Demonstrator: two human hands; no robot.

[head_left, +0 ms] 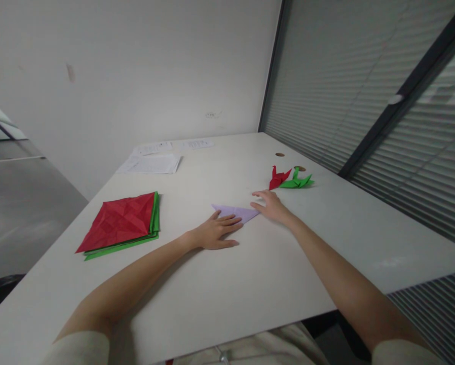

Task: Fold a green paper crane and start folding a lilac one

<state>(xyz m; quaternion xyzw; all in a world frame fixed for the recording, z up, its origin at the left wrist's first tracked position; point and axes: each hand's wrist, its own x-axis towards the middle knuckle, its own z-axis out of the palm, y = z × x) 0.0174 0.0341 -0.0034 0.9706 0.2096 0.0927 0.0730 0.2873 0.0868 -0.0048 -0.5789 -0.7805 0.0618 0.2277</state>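
Note:
A folded lilac paper triangle [238, 211] lies flat on the white table [250, 284]. My left hand [217, 233] rests on its near left part, fingers stretched flat over the paper. My right hand [270, 205] touches the triangle's right tip, fingers spread and flat. Neither hand grips anything. Just beyond my right hand sit a red folded paper figure [278, 178] and a green folded paper figure [298, 181], side by side.
A stack of creased square sheets, red [119, 221] on top of green [155, 219], lies at the left. White printed papers [151, 163] lie at the far edge by the wall. Slatted blinds [383, 111] run along the right side. Two round holes mark the tabletop.

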